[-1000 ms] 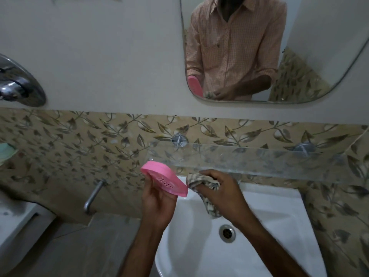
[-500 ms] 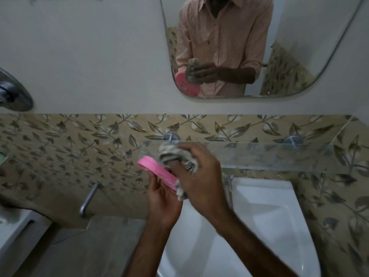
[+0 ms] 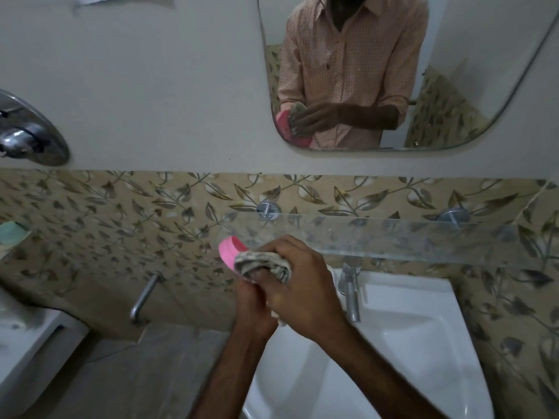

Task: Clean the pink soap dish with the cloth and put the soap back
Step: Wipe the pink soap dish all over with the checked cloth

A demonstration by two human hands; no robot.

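The cloth (image 3: 263, 266), bunched in the gripping right hand (image 3: 302, 285), was drawn lower along the pink soap dish (image 3: 230, 247), which was held from below by the left hand (image 3: 252, 306).

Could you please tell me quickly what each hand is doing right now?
Left hand: holds the pink soap dish from below.
Right hand: grips the cloth, pressed onto the dish.

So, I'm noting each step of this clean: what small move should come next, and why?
Probably slide the cloth toward the bare pink end. The right hand presses it on the pink soap dish, which the left hand holds; only that end shows uncovered.
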